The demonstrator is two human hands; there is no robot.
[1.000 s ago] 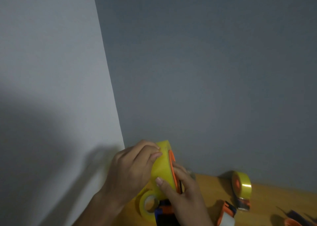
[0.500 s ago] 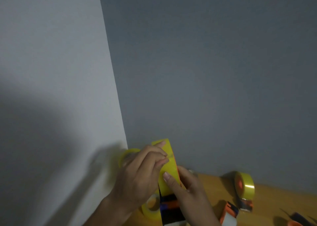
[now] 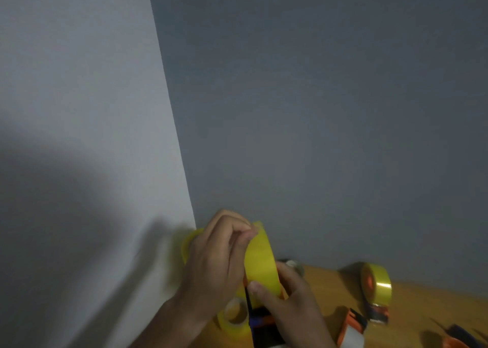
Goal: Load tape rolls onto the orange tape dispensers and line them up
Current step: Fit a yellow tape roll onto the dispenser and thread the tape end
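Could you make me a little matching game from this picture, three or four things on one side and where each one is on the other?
Things:
1. left hand
2. right hand
3. yellow tape roll loaded on an orange dispenser
4. loose yellow tape roll lying flat

Places:
A. standing alone on the wooden table near the wall, to the right
B. on the table below the hands
C. thumb across the lower part of the held yellow tape roll
D. fingertips pinching at the top of the held roll

Pairs: 1-D, 2-C, 3-A, 4-B
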